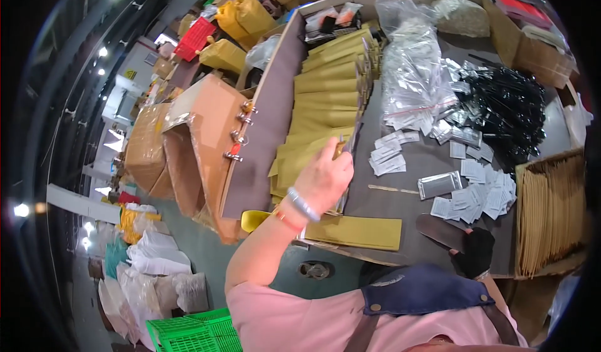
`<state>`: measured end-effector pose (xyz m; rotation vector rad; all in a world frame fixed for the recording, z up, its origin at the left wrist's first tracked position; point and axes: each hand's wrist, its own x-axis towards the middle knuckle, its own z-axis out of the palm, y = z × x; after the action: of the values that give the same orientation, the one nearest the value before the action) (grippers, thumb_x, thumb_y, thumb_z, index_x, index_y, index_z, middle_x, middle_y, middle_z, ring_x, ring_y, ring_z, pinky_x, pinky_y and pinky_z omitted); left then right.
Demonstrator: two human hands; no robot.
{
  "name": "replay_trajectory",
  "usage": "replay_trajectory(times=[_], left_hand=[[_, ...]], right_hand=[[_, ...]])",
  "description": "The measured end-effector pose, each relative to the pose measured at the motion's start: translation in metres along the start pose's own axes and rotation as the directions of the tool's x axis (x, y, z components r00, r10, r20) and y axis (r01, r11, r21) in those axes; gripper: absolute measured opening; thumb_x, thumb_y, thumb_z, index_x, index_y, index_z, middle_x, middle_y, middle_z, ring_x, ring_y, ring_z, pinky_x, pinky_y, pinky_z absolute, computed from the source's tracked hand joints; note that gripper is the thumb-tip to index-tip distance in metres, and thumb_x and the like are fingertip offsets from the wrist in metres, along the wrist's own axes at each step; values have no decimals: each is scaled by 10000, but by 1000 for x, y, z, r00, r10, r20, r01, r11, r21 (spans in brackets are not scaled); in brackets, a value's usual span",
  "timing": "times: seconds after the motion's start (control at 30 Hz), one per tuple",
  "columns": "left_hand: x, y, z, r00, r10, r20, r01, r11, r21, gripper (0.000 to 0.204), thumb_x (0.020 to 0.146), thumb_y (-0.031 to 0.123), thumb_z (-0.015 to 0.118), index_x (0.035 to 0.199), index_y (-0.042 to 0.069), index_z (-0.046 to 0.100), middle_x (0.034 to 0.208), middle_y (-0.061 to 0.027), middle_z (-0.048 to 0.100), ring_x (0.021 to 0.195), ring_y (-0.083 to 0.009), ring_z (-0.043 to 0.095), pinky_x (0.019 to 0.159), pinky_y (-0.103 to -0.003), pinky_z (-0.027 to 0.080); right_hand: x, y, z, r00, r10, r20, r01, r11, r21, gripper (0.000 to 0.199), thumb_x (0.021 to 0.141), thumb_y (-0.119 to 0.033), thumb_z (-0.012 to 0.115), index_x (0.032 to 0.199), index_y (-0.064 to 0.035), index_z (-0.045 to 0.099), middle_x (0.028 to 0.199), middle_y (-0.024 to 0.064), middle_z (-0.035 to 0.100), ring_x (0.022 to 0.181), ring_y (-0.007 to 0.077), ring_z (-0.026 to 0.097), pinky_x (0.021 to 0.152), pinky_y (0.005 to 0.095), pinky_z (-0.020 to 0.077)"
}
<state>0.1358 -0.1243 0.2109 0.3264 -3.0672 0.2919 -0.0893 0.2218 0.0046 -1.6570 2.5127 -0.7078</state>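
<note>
My left hand (322, 180) reaches over a long row of overlapping yellow paper envelopes (325, 111). Its fingers are closed at the row's right edge, pinching what looks like an envelope; the fingertips partly hide it. Near the table's front edge, my right hand (474, 252), in a black fingerless glove, grips one end of a dark, flat, round-ended strip (440, 232) whose kind I cannot make out. A single yellow envelope (357, 233) lies flat along that front edge. Left of the right hand's glove and farther back lie small white printed cards (472, 198) and a silvery flat packet (439, 185).
Clear plastic bags (413, 70) and a heap of shiny black packets (504, 108) cover the far right. A carton of upright brown envelopes (551, 214) stands at the right edge. A raised board (256, 133) borders the table's left side. A green crate (194, 332) sits on the floor.
</note>
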Motion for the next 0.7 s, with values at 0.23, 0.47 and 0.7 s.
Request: replay_trajectory(times=[0.23, 0.47, 0.7], left_hand=[[-78, -11, 113, 932, -320, 171, 348, 920, -177, 910, 668, 198, 811, 1452, 173, 348, 1530, -231, 189, 1308, -431, 397, 1054, -402, 412], [-45, -25, 132, 439, -607, 662, 856, 507, -102, 1426, 507, 369, 918, 1515, 226, -81, 1490, -393, 6, 1182, -483, 507, 992, -402, 465], [-20, -42, 164, 477, -700, 531, 869, 467, -165, 1442, 454, 323, 946, 1517, 298, -28, 1501, -371, 23, 1224, -480, 470, 1016, -415, 447]], right_hand=[[8, -7, -7, 997, -72, 2, 72, 996, 47, 667, 559, -319, 813, 1111, -71, 532, 1008, 144, 556, 975, 357, 518, 861, 465, 380], [3, -4, -1, 999, -10, 53, 9, 1000, 13, 659, 550, -318, 814, 1092, -61, 541, 976, 142, 563, 947, 358, 526, 836, 468, 389], [8, -3, 5, 1000, -20, -7, 20, 1000, 10, 676, 546, -324, 819, 1102, -50, 550, 983, 152, 562, 926, 358, 523, 825, 469, 390]])
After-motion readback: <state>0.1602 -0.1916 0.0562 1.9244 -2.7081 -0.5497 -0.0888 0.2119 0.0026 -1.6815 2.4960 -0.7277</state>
